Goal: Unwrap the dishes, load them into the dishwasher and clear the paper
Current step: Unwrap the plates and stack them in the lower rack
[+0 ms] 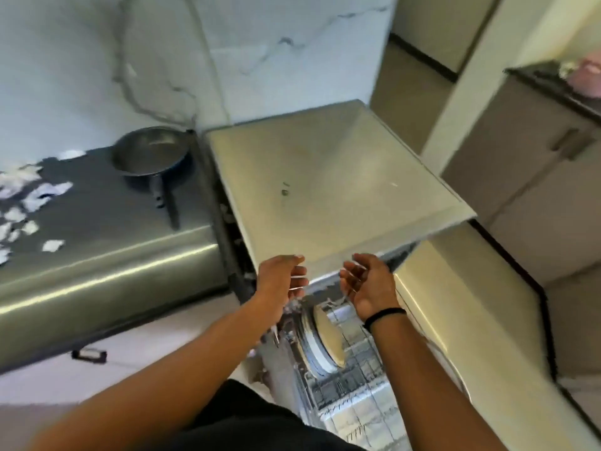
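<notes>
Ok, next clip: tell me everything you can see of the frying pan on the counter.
The frying pan is a round, shallow pan, dark outside with a grey metallic-looking inside that appears empty. Its straight dark handle points toward the camera. It sits upright at the back right corner of the dark counter, near the white marbled wall and next to the dishwasher's pale top. Torn white paper scraps lie to its left without touching it. Neither hand is near it.
</notes>
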{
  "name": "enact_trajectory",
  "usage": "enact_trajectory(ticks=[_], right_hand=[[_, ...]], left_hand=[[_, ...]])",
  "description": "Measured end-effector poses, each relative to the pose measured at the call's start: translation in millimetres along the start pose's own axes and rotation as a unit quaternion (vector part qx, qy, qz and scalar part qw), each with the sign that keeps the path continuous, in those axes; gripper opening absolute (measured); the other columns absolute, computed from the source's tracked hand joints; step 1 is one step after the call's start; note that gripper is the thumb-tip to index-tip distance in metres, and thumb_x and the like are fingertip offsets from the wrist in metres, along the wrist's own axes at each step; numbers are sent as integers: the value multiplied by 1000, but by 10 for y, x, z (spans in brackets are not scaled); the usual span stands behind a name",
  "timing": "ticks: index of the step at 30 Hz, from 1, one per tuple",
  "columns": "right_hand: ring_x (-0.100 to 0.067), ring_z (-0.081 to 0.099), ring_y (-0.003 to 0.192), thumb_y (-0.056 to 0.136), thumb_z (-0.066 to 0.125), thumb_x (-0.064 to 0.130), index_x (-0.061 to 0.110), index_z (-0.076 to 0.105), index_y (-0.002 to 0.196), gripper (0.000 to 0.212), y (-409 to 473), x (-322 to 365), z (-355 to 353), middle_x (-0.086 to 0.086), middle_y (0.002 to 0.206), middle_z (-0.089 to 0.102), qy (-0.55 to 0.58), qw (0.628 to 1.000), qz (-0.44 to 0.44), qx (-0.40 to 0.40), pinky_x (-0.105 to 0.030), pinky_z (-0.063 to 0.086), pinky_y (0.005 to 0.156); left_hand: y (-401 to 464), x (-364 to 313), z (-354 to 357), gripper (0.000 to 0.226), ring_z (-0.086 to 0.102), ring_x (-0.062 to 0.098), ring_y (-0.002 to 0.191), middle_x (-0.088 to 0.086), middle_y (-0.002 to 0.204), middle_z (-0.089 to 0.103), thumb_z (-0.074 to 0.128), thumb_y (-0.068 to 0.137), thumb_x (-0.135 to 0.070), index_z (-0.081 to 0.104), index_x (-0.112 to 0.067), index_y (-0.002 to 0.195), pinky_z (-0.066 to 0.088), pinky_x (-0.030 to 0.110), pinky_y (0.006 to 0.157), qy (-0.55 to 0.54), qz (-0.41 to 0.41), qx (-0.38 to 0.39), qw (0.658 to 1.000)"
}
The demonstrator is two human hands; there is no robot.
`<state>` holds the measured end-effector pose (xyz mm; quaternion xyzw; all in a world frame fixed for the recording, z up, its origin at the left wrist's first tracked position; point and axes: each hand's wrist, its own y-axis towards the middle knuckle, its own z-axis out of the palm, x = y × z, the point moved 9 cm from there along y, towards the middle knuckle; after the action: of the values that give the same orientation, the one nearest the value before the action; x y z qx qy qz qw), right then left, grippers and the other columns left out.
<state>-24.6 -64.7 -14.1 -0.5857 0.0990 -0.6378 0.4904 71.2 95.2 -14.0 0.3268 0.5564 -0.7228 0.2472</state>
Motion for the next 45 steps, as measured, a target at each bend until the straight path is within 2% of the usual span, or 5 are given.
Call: enact_trajectory(ticks=[9, 15, 23, 32, 45], right_hand=[[-17, 61, 57, 99, 54, 24, 14, 65, 91, 17, -565, -976, 2448, -2, 67, 65, -219, 953, 7, 211, -25, 51, 53], [-19, 60, 59, 98, 56, 24, 10, 65, 101, 17, -1062, -2236, 4062, -6, 75, 64, -320, 894, 25, 312, -29, 49, 57], [-19, 61, 63, 97, 58, 22, 9, 65, 109, 20, -1985, -4095, 5794, -8, 81, 65, -385, 822, 121, 402, -30, 50, 59], [-21, 59, 58, 95, 59, 15, 4, 65, 107, 17, -2410, -5017, 6768, -10, 75, 63, -448, 767, 122, 442, -30, 48, 55], [-27, 63, 66, 99, 55, 15, 5, 62, 110, 17, -2469, -5813, 8117, -17, 95, 67, -473, 742, 122, 459, -35, 51, 62]], left_hand=[[-192, -966, -2206, 5, 55, 11, 46, 4, 70, 60, 60, 96, -14, 64, -11, 98, 42, 19, 43, -207, 124, -157, 958], [-277, -1221, -4099, 18, 57, 12, 53, 2, 69, 60, 59, 96, -17, 66, -7, 108, 44, 23, 46, -311, 156, -240, 906], [-689, -1307, -6531, 13, 57, 12, 51, 1, 67, 62, 61, 95, -18, 71, -10, 96, 46, 24, 50, -387, 173, -360, 831], [-699, -1293, -7813, 10, 60, 13, 51, 1, 64, 64, 58, 96, -15, 68, -11, 95, 48, 22, 44, -474, 181, -410, 758], [-732, -1649, -9445, 8, 65, 18, 57, 10, 76, 70, 67, 87, -3, 69, -8, 93, 51, 26, 52, -360, 175, -535, 744]])
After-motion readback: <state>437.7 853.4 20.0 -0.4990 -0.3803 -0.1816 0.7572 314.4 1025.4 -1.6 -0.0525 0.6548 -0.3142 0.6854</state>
